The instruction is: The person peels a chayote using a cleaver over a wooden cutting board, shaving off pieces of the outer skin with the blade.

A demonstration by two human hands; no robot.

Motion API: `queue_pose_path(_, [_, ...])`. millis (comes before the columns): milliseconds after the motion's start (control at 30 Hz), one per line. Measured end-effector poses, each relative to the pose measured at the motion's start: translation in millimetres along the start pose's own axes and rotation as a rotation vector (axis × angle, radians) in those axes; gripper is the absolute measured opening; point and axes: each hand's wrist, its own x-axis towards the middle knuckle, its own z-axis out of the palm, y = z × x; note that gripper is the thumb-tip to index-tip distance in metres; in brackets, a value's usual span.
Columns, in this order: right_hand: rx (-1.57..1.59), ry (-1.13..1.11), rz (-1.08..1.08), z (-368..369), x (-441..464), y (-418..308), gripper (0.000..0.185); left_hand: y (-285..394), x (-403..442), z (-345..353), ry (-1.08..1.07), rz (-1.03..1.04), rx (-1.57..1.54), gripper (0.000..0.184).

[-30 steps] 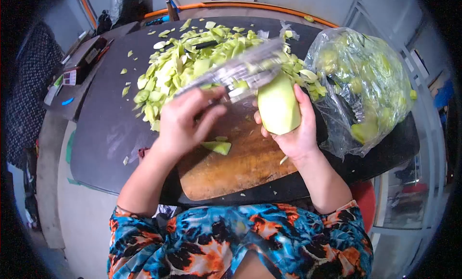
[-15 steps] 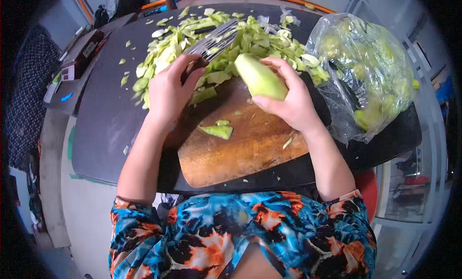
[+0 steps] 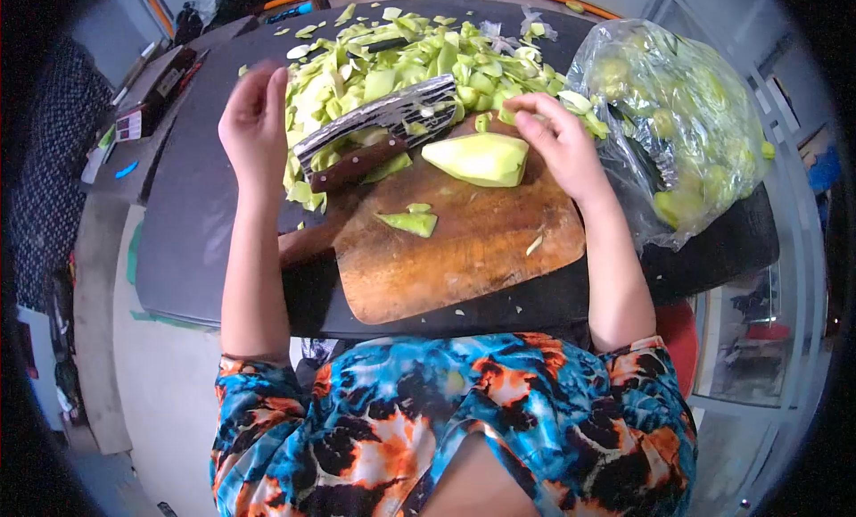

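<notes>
A peeled green fruit [image 3: 477, 159] lies on the upper right of the wooden cutting board [image 3: 464, 240]. My right hand [image 3: 560, 145] is just right of it, fingers apart and holding nothing. The cleaver [image 3: 383, 115], with a brown wooden handle [image 3: 358, 162], rests at the board's upper left against a pile of green peelings [image 3: 401, 66]. Left of the handle, my left hand [image 3: 254, 124] is raised with its fingers curled and blurred; nothing shows in it. Small green scraps [image 3: 410, 220] lie on the board.
A clear plastic bag [image 3: 678, 124] with green pieces and a dark-handled tool stands on the right of the dark table [image 3: 192, 223]. A side surface with boxes [image 3: 156, 93] is at the left. A red seat [image 3: 675, 339] shows at the lower right.
My left hand has let go of the cleaver and moved left. My right hand has released the peeled fruit, now lying on the board, and has opened beside it.
</notes>
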Motion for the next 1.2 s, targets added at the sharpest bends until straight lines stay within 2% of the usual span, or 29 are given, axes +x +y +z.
queue_pose_path(67, [0.077, 0.083, 0.091, -2.0, 0.6, 13.7, 0.03, -1.0, -2.5, 2.5, 0.105, 0.109, -0.078, 0.044])
queue_pose_path(133, [0.083, 0.146, 0.072, -5.3, 0.6, 18.9, 0.029, -13.7, -0.5, 14.8, 0.124, 0.272, -0.07, 0.063])
queue_pose_path(167, [0.091, 0.149, 0.072, -6.9, -1.9, 17.2, 0.029, -14.9, -5.5, 19.3, 0.028, 0.286, -0.081, 0.062])
queue_pose_path(267, [0.086, 0.153, 0.093, -9.4, -8.9, 5.4, 0.03, 14.0, -34.7, 39.6, -0.275, 0.413, -0.023, 0.044])
queue_pose_path(300, [0.063, 0.151, 0.116, -10.1, -13.9, -1.2, 0.03, 29.2, -51.1, 44.8, -0.441, 0.35, -0.048, 0.042])
queue_pose_path(333, [0.039, 0.148, 0.14, -9.8, -19.4, -5.9, 0.03, 41.4, -59.9, 47.7, -0.506, 0.514, -0.022, 0.046])
queue_pose_path(367, [-0.001, 0.123, 0.141, -8.9, -24.7, -8.4, 0.032, 50.6, -68.8, 52.5, -0.621, 0.566, -0.05, 0.048])
queue_pose_path(400, [-0.04, 0.098, 0.144, -7.6, -30.1, -10.3, 0.033, 51.0, -78.2, 59.4, -0.648, 0.612, -0.045, 0.054])
queue_pose_path(533, [0.039, -0.08, 0.286, 7.2, -51.6, -10.7, 0.045, 45.0, -86.7, 77.6, -0.579, 0.671, -0.005, 0.072])
queue_pose_path(567, [0.012, -0.048, 0.141, 15.6, -56.7, -12.3, 0.053, 43.7, -85.0, 77.3, -0.596, 0.662, 0.009, 0.073])
queue_pose_path(600, [0.0, -0.056, 0.103, 20.5, -60.2, -14.7, 0.056, 43.6, -83.3, 76.2, -0.607, 0.652, 0.023, 0.075])
queue_pose_path(700, [0.015, -0.19, 0.143, 28.6, -69.3, -35.4, 0.055, 41.9, -84.1, 70.9, -0.646, 0.678, 0.088, 0.073])
queue_pose_path(767, [0.153, -0.182, 0.209, 28.2, -71.6, -38.5, 0.055, 44.5, -82.6, 65.9, -0.668, 0.681, 0.125, 0.069])
queue_pose_path(833, [0.213, -0.147, 0.247, 25.9, -73.0, -43.1, 0.052, 45.5, -82.4, 62.1, -0.663, 0.646, 0.024, 0.069])
queue_pose_path(933, [0.328, -0.007, 0.165, 28.5, -68.7, -37.8, 0.049, 48.3, -75.8, 55.6, -0.57, 0.607, -0.084, 0.071])
queue_pose_path(1000, [0.183, 0.006, 0.135, 31.1, -59.7, -37.6, 0.041, 45.8, -69.7, 49.9, -0.428, 0.617, -0.172, 0.075])
queue_pose_path(1067, [0.044, -0.001, 0.084, 41.5, -43.2, -36.3, 0.039, 48.1, -65.8, 38.4, -0.416, 0.434, -0.28, 0.077])
queue_pose_path(1100, [-0.033, -0.018, 0.048, 51.7, -32.9, -26.3, 0.037, 56.0, -61.8, 26.4, -0.366, 0.434, -0.235, 0.078])
queue_pose_path(1133, [-0.166, -0.136, 0.104, 58.5, -23.0, -56.5, 0.041, 56.2, -55.5, 21.2, -0.241, 0.522, -0.206, 0.081])
queue_pose_path(1200, [-0.346, -0.336, 0.134, 84.0, -6.0, -69.8, 0.041, 47.5, -48.6, 15.7, -0.106, 0.444, -0.263, 0.081])
